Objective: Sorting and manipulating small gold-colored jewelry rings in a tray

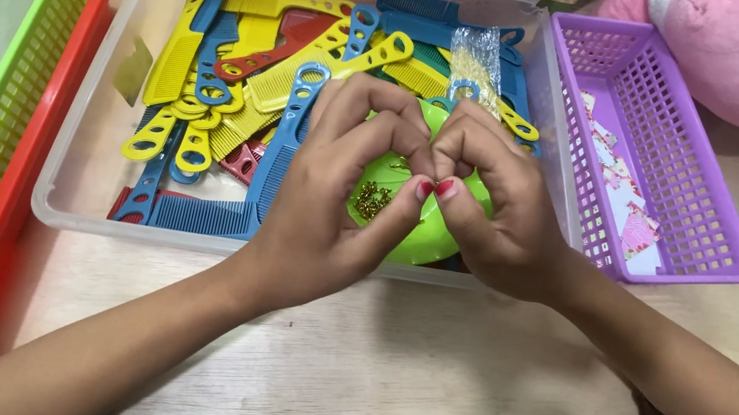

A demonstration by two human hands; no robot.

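Two bare hands meet fingertip to fingertip above a round lime-green plastic dish [445,241] lying among combs in a clear rectangular plastic bin [85,157]. The left hand [340,202] is curled narrow, thumb and fingers pinched together; the right hand [501,210] mirrors it, thumb tips with red-painted nails touching. Whatever they pinch is hidden behind the fingers, possibly a small fastener, and cannot be made out. A cluster of tiny gold-coloured metal pieces [373,200] sits on the dish at 9 o'clock from the thumbs. A small crinkled clear plastic packet [477,59] lies at 12 o'clock. Yellow, blue and red plastic combs [230,82] fill the bin toward 10 o'clock. At 3 o'clock a purple plastic mesh basket [694,204] holds patterned paper squares [634,229]; a green mesh basket [18,75], cut off by the frame, stands at 9 o'clock.
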